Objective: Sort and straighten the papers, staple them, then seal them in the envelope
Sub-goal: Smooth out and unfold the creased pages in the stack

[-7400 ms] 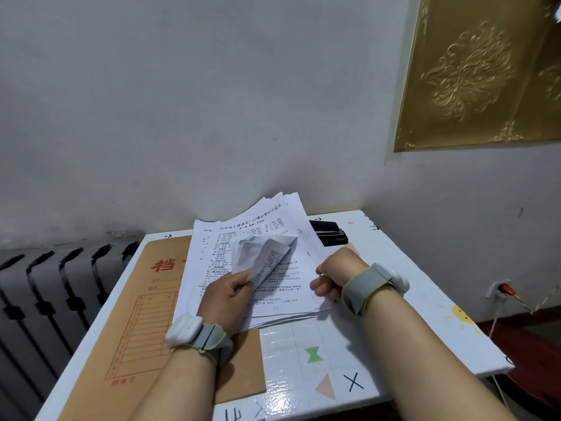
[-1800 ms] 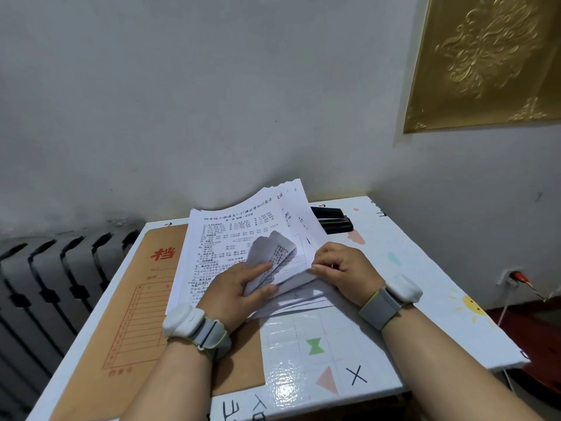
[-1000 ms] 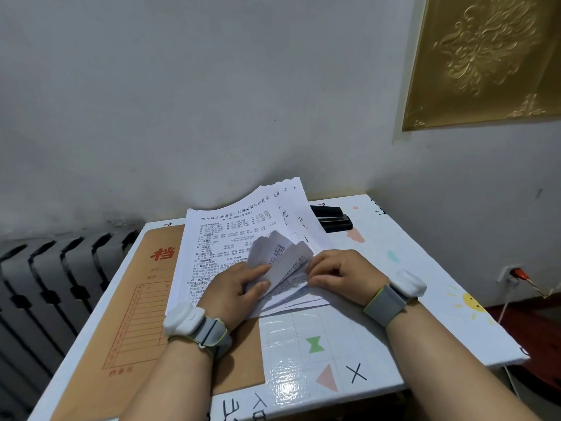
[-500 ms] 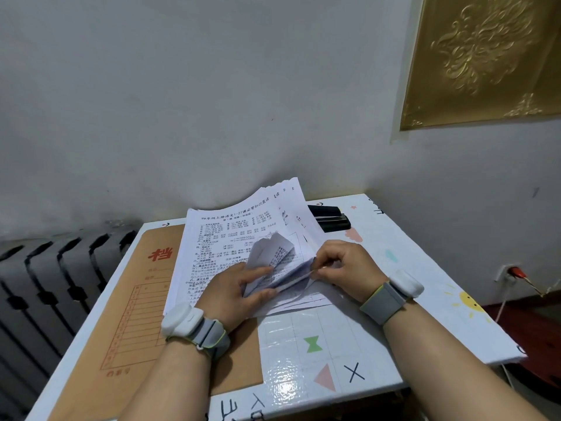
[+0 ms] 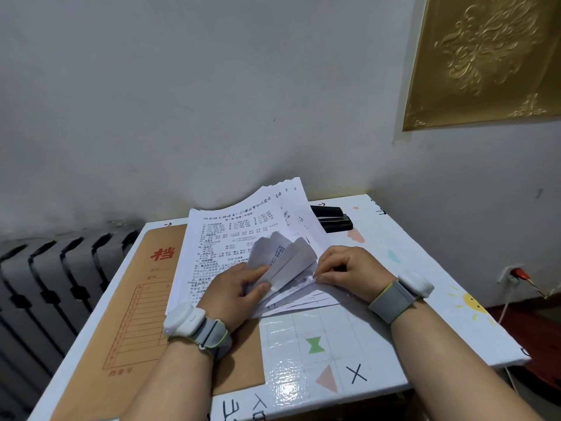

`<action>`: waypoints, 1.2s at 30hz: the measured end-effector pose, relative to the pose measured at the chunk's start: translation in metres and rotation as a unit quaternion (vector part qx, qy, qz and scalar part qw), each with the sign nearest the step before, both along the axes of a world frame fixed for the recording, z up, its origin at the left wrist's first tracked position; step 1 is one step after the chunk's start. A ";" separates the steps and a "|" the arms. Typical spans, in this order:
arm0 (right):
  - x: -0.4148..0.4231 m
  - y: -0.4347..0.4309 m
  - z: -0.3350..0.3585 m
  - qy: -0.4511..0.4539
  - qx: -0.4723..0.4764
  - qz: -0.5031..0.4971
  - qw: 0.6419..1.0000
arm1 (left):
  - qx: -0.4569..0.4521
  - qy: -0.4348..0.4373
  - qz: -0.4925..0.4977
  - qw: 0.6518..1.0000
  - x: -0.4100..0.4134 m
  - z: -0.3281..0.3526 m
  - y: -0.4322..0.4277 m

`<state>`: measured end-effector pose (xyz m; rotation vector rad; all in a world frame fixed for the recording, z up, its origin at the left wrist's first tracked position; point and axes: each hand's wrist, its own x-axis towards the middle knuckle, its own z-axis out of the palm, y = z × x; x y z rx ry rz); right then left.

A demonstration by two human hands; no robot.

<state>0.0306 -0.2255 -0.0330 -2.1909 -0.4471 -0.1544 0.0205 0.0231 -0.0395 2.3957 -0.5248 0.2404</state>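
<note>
A fanned stack of printed white papers (image 5: pixel 230 235) lies across the brown envelope (image 5: pixel 136 299) on the small table. My left hand (image 5: pixel 233 287) holds several lower right corners of the sheets curled upward between thumb and fingers. My right hand (image 5: pixel 349 268) pinches the edge of a lower sheet just right of those corners. A black stapler (image 5: pixel 332 221) sits behind the papers, partly hidden by them.
The white table (image 5: pixel 379 338) carries coloured stickers and ends close on the right and front. A dark radiator (image 5: pixel 54 278) stands to the left. The wall rises directly behind the table. A wall socket with a plug (image 5: pixel 516 273) is low on the right.
My left hand has kept the curled corners while more sheets joined the fan. My right hand has shifted slightly along the lower sheets, picking at another edge.
</note>
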 end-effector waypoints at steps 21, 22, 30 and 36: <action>-0.002 0.007 0.003 -0.027 -0.021 -0.019 0.999 | 0.006 0.003 0.026 1.000 0.003 0.000 -0.001; -0.003 0.005 0.002 -0.007 -0.045 0.003 0.999 | 0.015 0.006 0.023 1.000 0.003 0.002 -0.001; -0.005 0.001 0.002 -0.026 -0.132 0.025 0.991 | 0.124 0.016 0.012 0.992 0.009 0.015 0.006; -0.007 0.003 0.004 -0.037 -0.156 0.037 0.986 | 0.072 0.037 0.020 0.997 0.010 0.012 0.008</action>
